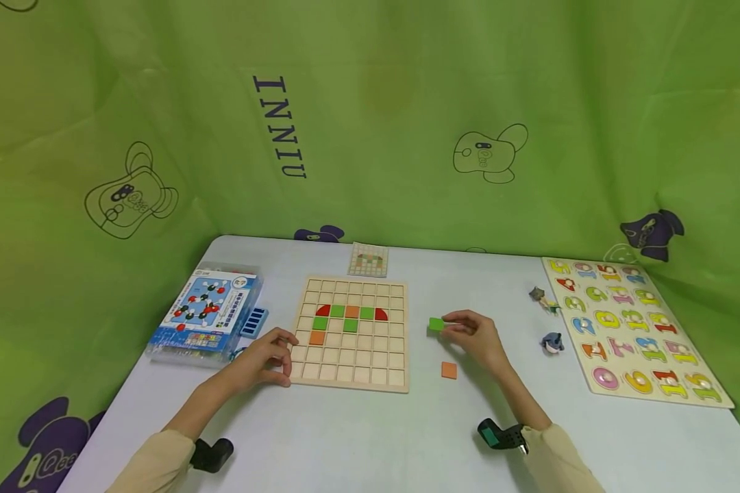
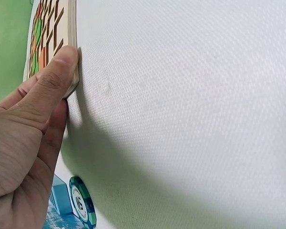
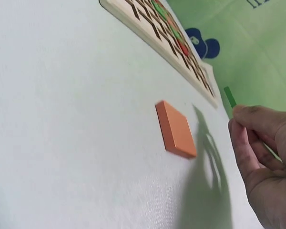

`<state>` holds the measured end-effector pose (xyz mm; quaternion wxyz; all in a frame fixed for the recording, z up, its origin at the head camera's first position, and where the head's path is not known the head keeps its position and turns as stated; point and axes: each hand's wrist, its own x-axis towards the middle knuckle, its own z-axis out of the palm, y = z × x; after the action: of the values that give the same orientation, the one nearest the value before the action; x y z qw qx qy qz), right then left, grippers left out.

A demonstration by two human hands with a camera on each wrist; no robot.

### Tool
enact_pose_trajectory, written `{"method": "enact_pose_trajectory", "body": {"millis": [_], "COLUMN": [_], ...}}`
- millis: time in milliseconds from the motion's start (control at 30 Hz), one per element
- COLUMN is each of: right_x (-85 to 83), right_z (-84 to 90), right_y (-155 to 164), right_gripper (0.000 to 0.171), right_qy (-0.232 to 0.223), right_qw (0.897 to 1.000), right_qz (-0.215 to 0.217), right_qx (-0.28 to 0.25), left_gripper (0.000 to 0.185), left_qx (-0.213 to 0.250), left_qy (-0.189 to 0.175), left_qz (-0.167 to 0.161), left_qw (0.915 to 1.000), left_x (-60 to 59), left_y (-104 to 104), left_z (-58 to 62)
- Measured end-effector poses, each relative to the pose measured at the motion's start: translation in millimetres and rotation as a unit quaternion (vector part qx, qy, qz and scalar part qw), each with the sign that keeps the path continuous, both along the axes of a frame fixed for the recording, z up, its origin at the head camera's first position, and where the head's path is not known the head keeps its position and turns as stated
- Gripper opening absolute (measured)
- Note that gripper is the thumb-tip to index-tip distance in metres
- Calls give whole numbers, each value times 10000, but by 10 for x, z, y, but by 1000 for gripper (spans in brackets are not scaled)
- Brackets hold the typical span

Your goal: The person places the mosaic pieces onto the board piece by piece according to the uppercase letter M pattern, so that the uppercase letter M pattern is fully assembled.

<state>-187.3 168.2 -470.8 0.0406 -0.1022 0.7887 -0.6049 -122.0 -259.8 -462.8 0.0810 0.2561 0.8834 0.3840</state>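
Observation:
A wooden grid board lies mid-table with red quarter-round, green and orange square tiles set in its upper cells. My left hand holds the board at its near left corner; in the left wrist view, the thumb lies against the rim. To the right of the board, my right hand pinches a green square tile between thumb and fingertips. The right wrist view shows that tile edge-on, raised above the table. Nearer to me, an orange square tile lies loose on the table.
A small pattern card lies behind the board. At left are a boxed molecule kit, a blue block and a poker chip. At right sit two small figurines and a number puzzle board.

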Motion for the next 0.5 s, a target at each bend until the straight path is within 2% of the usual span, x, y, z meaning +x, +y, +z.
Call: {"method": "enact_pose_trajectory", "body": {"millis": [500], "right_x": [10], "right_z": [-27], "right_y": [-401], "right_gripper": [29], "right_qy": [-183], "right_qw": [9996], "right_qz": [111], "right_qx": [-190], "left_gripper": [23], "left_qx": [0], "left_qy": [-9], "left_qz": [0], "left_qw": [10000], "left_x": [13], "left_y": [6], "left_z": [19]}}
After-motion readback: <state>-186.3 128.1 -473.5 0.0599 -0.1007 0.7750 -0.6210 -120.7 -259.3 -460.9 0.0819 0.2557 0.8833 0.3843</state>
